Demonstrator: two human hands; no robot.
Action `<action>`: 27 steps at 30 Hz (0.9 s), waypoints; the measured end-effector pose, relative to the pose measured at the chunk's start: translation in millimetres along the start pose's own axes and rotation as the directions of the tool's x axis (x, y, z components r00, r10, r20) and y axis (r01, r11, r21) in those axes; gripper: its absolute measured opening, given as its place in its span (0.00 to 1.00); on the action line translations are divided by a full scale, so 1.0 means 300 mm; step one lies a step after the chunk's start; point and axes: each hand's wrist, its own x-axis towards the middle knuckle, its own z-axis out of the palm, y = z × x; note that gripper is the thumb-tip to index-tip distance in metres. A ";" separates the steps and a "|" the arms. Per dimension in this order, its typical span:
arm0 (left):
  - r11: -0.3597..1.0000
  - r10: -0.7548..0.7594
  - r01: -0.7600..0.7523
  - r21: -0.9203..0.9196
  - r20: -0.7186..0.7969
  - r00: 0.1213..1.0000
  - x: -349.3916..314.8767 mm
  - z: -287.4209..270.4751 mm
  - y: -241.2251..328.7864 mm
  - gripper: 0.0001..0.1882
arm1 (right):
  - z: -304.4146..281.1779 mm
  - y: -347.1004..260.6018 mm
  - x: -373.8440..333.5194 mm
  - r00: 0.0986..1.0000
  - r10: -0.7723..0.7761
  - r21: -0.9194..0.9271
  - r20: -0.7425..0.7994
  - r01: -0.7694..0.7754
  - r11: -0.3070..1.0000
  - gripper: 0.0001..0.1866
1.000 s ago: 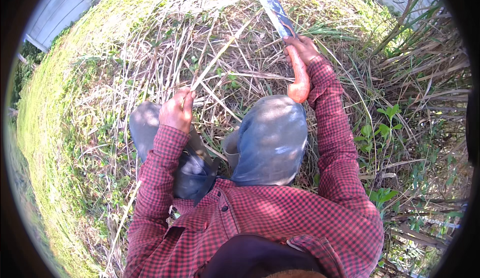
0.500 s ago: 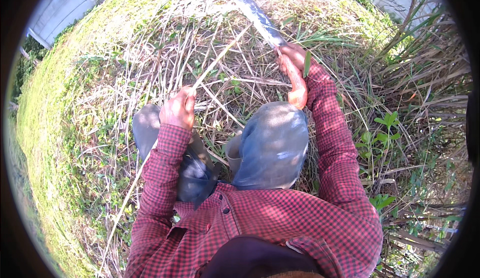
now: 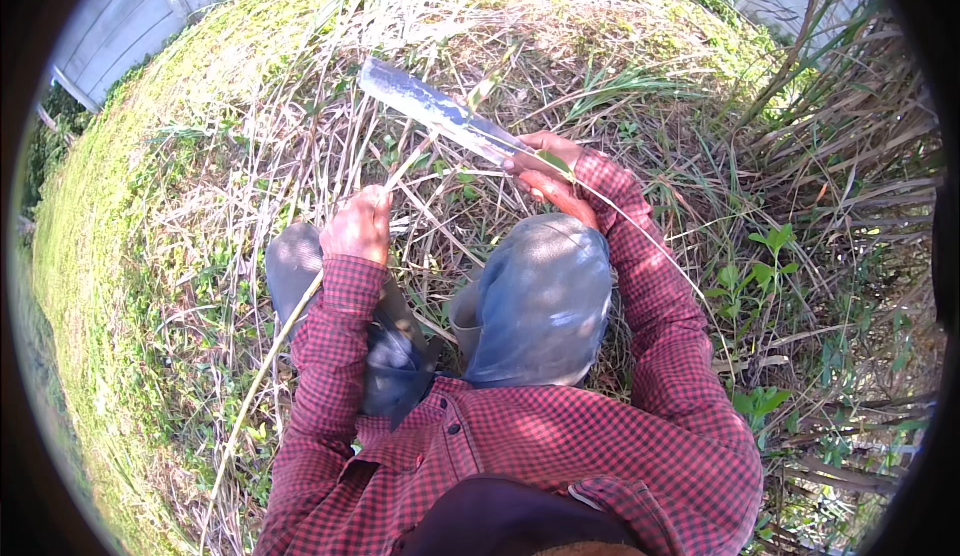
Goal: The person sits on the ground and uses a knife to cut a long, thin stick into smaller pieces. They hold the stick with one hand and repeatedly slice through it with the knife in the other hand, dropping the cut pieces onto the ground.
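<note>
My right hand (image 3: 545, 168) grips the handle of a long steel machete (image 3: 435, 114), whose blade points up and to the left over dry grass. My left hand (image 3: 357, 226) is closed on a long pale dry stalk (image 3: 270, 351) that runs down past my left knee and up toward the blade. Both sleeves are red and black check. My knees in grey trousers are bent below the hands.
Dry flattened grass (image 3: 300, 106) covers the ground ahead. Thick brown stems and green weeds (image 3: 820, 236) stand at the right. A pale wall (image 3: 130, 16) runs along the far left and top edge. Short green grass (image 3: 90, 256) lies at the left.
The machete has swung from pointing up at the top middle to leaning leftward and lower. My right hand turned with it. My left hand stayed on the stalk.
</note>
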 end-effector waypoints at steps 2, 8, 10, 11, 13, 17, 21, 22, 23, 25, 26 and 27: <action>0.996 0.075 -0.076 -0.051 -0.033 0.997 -0.014 0.026 -0.028 0.14 | 0.002 -0.019 0.022 0.995 -0.004 -0.135 -0.103 -0.010 0.991 0.13; 0.996 0.087 -0.079 -0.052 0.175 0.981 -0.004 -0.037 0.002 0.14 | -0.183 -0.019 -0.044 0.880 -0.058 0.124 -0.471 0.131 0.984 0.11; 0.990 0.049 -0.038 -0.138 0.077 0.996 0.006 -0.032 -0.023 0.14 | -0.133 -0.021 -0.084 0.940 -0.098 -0.058 -0.326 0.083 0.995 0.10; 0.982 0.090 -0.093 -0.162 -0.027 0.996 -0.007 -0.018 -0.069 0.14 | -0.032 -0.023 -0.082 0.921 -0.048 -0.080 -0.388 0.019 0.997 0.09; 0.960 0.057 -0.052 -0.276 0.010 0.998 -0.004 -0.029 -0.119 0.12 | -0.009 0.034 -0.065 0.943 -0.109 -0.189 -0.314 0.050 0.981 0.09; 0.910 -0.073 0.092 -0.404 0.061 0.995 0.038 -0.073 -0.126 0.11 | 0.023 0.022 -0.071 0.779 -0.234 -0.045 -0.582 0.257 0.965 0.12; 0.993 0.019 -0.045 -0.105 -0.235 0.972 0.071 -0.139 -0.184 0.10 | -0.019 0.063 0.001 0.539 -0.313 -0.167 -0.782 0.302 0.938 0.17; 0.999 0.048 -0.048 0.002 -0.177 0.983 0.072 -0.164 -0.203 0.10 | -0.010 0.065 0.004 0.450 -0.335 -0.239 -0.828 0.257 0.936 0.20; 0.994 0.095 -0.100 -0.043 -0.106 0.990 0.092 -0.165 -0.191 0.11 | -0.098 0.129 -0.015 0.318 -0.477 -0.450 -0.820 0.159 0.879 0.23; 0.991 0.134 -0.134 -0.006 0.003 0.991 0.100 -0.111 -0.171 0.14 | -0.100 0.138 -0.006 0.293 -0.560 -0.557 -0.775 0.103 0.824 0.25; 0.972 0.196 -0.193 -0.135 0.006 0.981 0.080 -0.104 -0.175 0.14 | -0.016 0.088 -0.046 0.381 -0.502 -0.483 -0.776 0.153 0.862 0.25; 0.990 0.140 -0.140 -0.004 0.070 0.988 0.058 -0.091 -0.156 0.14 | -0.070 0.106 -0.030 0.387 -0.598 -0.629 -0.702 0.057 0.775 0.23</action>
